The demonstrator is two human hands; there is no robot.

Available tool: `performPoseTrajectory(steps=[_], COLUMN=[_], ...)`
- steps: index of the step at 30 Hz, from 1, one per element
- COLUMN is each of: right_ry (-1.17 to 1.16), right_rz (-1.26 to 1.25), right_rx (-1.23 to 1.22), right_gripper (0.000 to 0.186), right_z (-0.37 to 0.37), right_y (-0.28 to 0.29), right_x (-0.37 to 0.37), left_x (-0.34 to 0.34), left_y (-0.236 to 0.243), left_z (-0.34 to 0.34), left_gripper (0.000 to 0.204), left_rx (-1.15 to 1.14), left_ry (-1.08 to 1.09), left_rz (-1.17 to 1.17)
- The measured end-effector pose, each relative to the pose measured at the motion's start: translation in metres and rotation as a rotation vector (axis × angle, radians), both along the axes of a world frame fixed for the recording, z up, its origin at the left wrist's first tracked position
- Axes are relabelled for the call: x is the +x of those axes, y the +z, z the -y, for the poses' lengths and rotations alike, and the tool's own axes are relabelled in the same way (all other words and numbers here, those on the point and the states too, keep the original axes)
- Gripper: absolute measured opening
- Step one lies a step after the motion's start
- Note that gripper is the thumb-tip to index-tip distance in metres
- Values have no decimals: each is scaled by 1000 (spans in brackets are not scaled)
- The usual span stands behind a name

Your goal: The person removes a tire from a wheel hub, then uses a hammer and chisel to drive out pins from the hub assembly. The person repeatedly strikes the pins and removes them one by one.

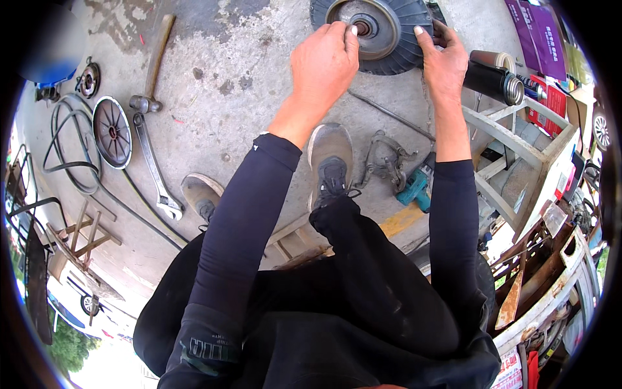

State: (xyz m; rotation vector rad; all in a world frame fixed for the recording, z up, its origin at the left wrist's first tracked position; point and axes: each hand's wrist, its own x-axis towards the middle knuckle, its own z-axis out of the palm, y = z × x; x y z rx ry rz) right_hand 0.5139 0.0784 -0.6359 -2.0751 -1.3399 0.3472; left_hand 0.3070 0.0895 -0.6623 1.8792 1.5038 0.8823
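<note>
Stained concrete floor spans a cluttered work area, a hammer and adjustable wrench lying leftward. Ahead, between the hands, is a ribbed black wheel. The right hand grips its edge, thumb on top; the left hand bends over its hub, finger closure impossible to tell. The wheel's hub face and axle line point up toward the camera.

Concrete floor, stained. Left of the left hand: hammer, adjustable wrench, spoked disc, coiled hose. Rearward of the right hand, slightly to its left: metal rod, grey metal part, teal power tool.
</note>
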Motion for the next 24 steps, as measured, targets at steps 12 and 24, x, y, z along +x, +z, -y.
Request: performPoseTrajectory(steps=[12,24], right_ry=[174,501], right_rz=[205,200], right_rx=[246,267], right_gripper=[34,33], right_z=[44,90], right_y=[34,33], right_x=[-105,-170], left_x=[-85,-96], left_y=[21,22], left_z=[7,15], left_gripper=[63,69], left_rx=[-656,-842], left_ry=[224,307], left_rz=[388,826])
